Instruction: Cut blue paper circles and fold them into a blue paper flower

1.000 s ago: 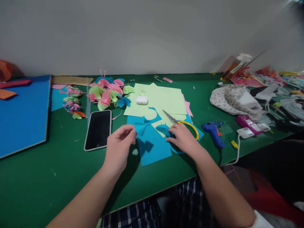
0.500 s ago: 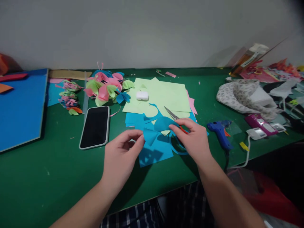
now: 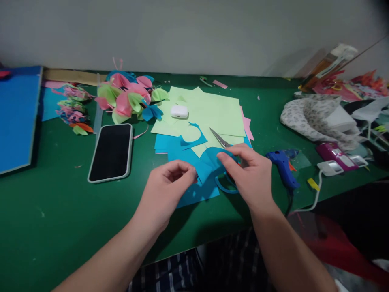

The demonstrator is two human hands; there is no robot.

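My right hand [image 3: 251, 174] pinches a curved blue paper piece [image 3: 215, 156] between thumb and fingertips. The fingers of my left hand [image 3: 172, 184] are closed at the piece's lower left corner. Behind the right fingers lies a pair of scissors [image 3: 219, 138], blades pointing up and left, its handles mostly hidden. Below the hands are blue paper sheets [image 3: 182, 156] and a ring-shaped blue offcut [image 3: 223, 187]. A blue scrap with a round cut-out [image 3: 199, 141] rests on light green paper sheets [image 3: 212, 109].
A white earphone case [image 3: 179, 112] sits on the green sheets. To the left are a phone [image 3: 111, 152], colourful paper flowers [image 3: 130, 95] and a blue board [image 3: 18, 117]. A blue glue gun [image 3: 284, 166], a patterned cloth [image 3: 304, 117] and a purple device [image 3: 336, 156] lie right.
My left hand has moved right, closer to my right hand, and the blue paper between them is bunched nearer together. The view has shifted slightly.
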